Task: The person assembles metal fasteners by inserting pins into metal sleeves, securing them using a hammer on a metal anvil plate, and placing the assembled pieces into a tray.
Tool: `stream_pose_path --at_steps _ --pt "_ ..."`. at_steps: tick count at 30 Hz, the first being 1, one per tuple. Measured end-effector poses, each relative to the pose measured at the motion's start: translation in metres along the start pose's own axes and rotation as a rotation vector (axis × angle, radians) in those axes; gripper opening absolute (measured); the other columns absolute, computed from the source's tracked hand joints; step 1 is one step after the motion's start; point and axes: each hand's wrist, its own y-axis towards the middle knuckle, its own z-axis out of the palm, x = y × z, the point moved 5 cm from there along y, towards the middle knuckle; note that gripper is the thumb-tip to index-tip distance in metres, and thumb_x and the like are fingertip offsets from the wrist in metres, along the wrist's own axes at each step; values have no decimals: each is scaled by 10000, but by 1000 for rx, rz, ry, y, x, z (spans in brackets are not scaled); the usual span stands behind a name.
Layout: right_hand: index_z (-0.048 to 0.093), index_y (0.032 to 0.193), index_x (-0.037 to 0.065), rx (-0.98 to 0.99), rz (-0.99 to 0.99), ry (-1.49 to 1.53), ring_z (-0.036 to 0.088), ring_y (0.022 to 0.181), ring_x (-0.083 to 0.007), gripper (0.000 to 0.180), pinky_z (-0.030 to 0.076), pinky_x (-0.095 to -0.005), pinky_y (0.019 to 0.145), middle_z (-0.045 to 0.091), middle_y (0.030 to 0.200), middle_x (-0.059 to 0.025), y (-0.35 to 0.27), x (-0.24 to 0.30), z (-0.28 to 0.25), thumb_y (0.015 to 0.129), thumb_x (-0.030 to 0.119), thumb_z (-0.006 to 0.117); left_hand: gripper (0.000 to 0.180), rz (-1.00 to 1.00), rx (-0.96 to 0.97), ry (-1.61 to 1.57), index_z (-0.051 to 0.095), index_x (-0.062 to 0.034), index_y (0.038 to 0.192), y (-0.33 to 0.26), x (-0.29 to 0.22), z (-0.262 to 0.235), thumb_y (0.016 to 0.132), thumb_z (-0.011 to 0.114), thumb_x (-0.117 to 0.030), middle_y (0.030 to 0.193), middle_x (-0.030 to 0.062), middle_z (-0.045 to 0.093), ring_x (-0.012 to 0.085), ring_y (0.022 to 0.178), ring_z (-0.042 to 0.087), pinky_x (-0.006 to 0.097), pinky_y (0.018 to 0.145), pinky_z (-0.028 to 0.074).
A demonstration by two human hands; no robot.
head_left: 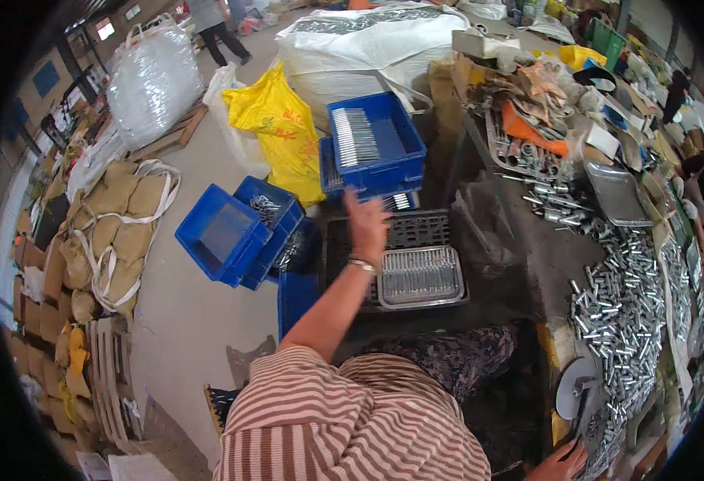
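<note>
Now the left hand (366, 227) is stretched far out over the black slotted crate (416, 230), fingers loosely spread and holding nothing that I can see, just short of the stacked blue bin (378, 143) with its row of bright metal pins (355, 136). Just below the wrist sits the metal tray (421, 276), packed with more pins lying side by side, resting on that black crate. The right hand (559, 463) is down at the lower edge by the bench; only part of it shows, so I cannot tell how its fingers are set.

Risk, as I judge it: that is a long, twisted reach from a seated position, and a sleeve or forearm dragging back could clip the tray's rim and tip the pins onto the floor. The upper blue bin sits a little askew on the one beneath, so a careless push might slide it.

Counting: two blue bins stacked at the back, two or three more nested at the left (236, 228), one metal tray by the hand, another tray empty on the bench (618, 195), one yellow sack (276, 124). The loose fittings heaped on the bench (621, 313) are beyond counting.
</note>
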Motion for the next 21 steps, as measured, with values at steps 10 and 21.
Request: stream_pose_path --at_steps 10,21 --pt "834 1089 134 15 -50 -125 705 1054 -310 479 558 -530 935 792 1078 -77 3 -3 21 1061 522 556 871 -379 -678 13 107 -236 1671 39 65 -224 986 610 -48 1174 180 650 220 664 674 357 534 565" --pt "785 1141 71 -83 -329 -62 715 960 -350 349 584 -504 849 754 1092 -189 -15 -24 22 1057 373 633 743 -224 72 199 223 -137 1628 -21 91 -45 1022 652 -143 1034 85 681 173 775 691 322 635 567"
